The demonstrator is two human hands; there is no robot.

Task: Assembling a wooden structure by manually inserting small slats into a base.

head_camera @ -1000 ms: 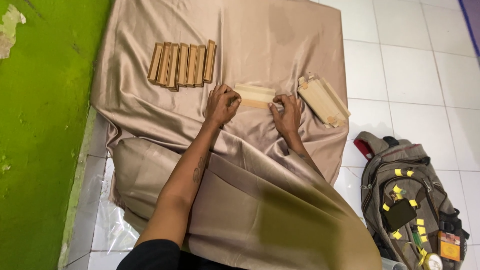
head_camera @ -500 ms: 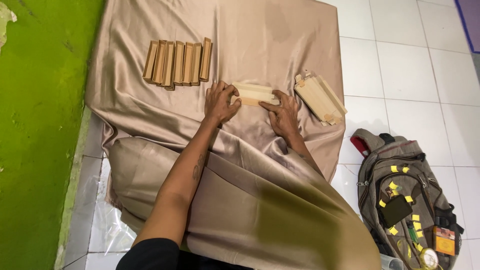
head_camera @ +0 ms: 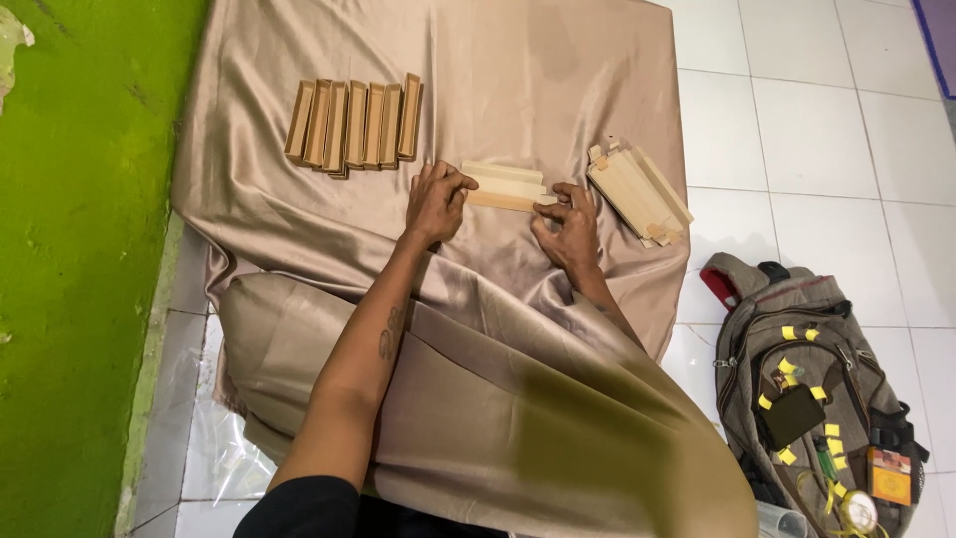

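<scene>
A shiny beige satin cloth (head_camera: 518, 80) is spread over the floor. On it, between my hands, lies a small stack of pale wooden strips (head_camera: 503, 185). My left hand (head_camera: 435, 202) grips its left end with fingers curled over it. My right hand (head_camera: 568, 225) pinches its right end with thumb and fingertips. A row of several wooden strips (head_camera: 355, 124) stands on edge at the upper left of the cloth. A bundle of flat wooden pieces (head_camera: 638, 193) lies at an angle just right of my right hand.
A green wall (head_camera: 70, 249) runs along the left. White floor tiles (head_camera: 817, 130) lie to the right. A grey-brown backpack (head_camera: 812, 389) with yellow tabs and small items lies on the tiles at lower right. More cloth covers my lap at the bottom.
The view has shifted slightly. Both hands stay on the stack of strips, with fingers adjusting on its ends.
</scene>
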